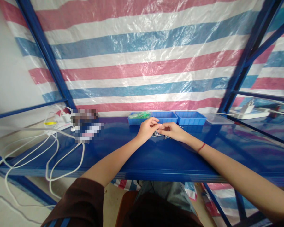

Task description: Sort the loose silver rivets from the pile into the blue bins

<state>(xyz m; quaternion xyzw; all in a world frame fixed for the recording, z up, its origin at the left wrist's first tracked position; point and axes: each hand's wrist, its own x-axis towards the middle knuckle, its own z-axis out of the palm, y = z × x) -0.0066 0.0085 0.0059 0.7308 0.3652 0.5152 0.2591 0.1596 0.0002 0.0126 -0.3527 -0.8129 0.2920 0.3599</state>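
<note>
My left hand (147, 129) and my right hand (174, 130) meet at the fingertips above the blue shelf top. The fingers of both hands are bent and closed in a pinch; whatever sits between them is too small to make out. A loose pile of thin, shiny metal pieces (156, 134) lies right under my hands, partly hidden by them. Just behind stand a blue bin with green pieces in clear plastic (140, 115), a middle blue bin (165, 117) partly covered by my fingers, and a right blue bin (191, 118).
White cables (54, 157) loop over the left end of the blue shelf (123, 157). A power strip (251, 112) with plugs lies at the far right, near a clear plastic lid (219, 119). Blue posts (241, 69) and a striped sheet (142, 63) close off the back.
</note>
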